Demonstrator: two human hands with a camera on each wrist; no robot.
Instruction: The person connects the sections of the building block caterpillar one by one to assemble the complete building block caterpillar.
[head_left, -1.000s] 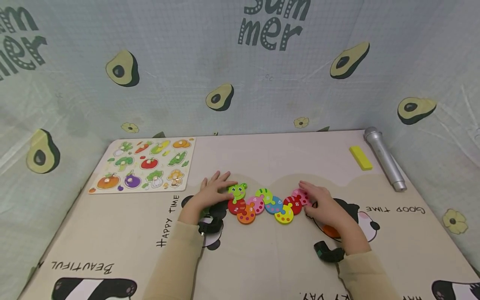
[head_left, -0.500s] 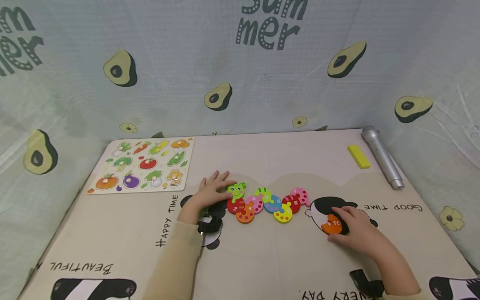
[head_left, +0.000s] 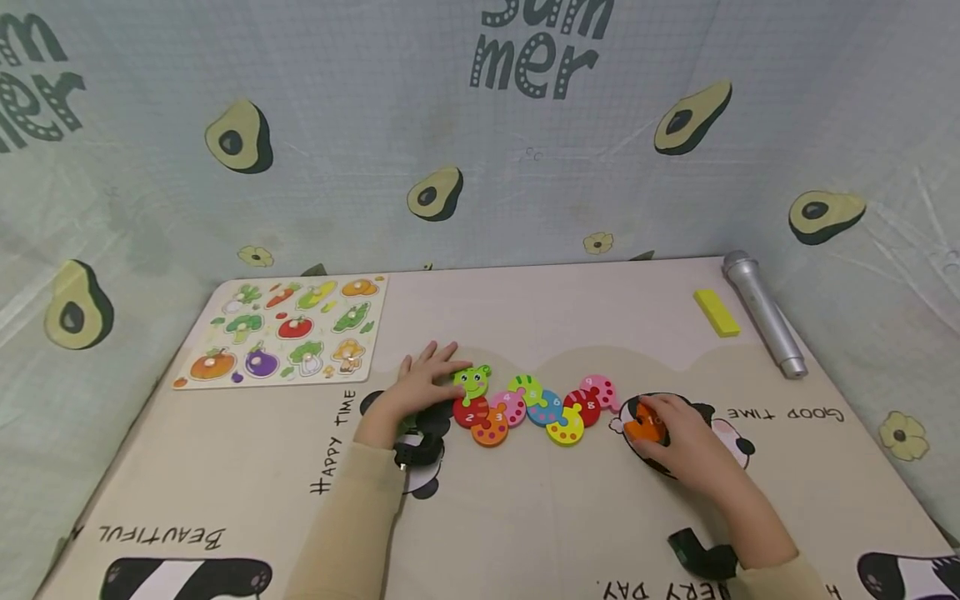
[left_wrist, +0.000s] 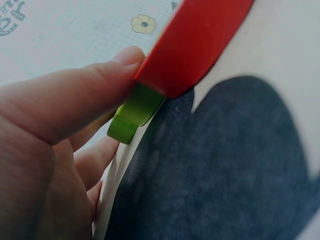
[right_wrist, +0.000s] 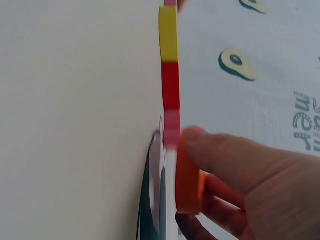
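Note:
A caterpillar number puzzle lies on the table in a wavy row of joined round pieces. Its green smiling head piece [head_left: 472, 382] is at the left end, above a red piece [head_left: 470, 411]. My left hand [head_left: 420, 387] holds the head between thumb and forefinger, its other fingers spread. At the row's right end is a pink piece [head_left: 600, 389]. Just right of it, my right hand [head_left: 686, 437] pinches an orange puzzle piece [head_left: 643, 423]. In the right wrist view this orange piece [right_wrist: 188, 182] is tilted close to the pink end [right_wrist: 172, 129].
A vegetable peg puzzle board [head_left: 281, 333] lies at the back left. At the back right are a yellow block [head_left: 717, 313] and a silver microphone [head_left: 765, 317]. Printed cloth covers the table and hangs as a wall [head_left: 337, 225] behind it.
My right hand left the pink end, went right to the orange piece lying on the table, took hold of it and brought it back leftward. My left hand stays on the head piece.

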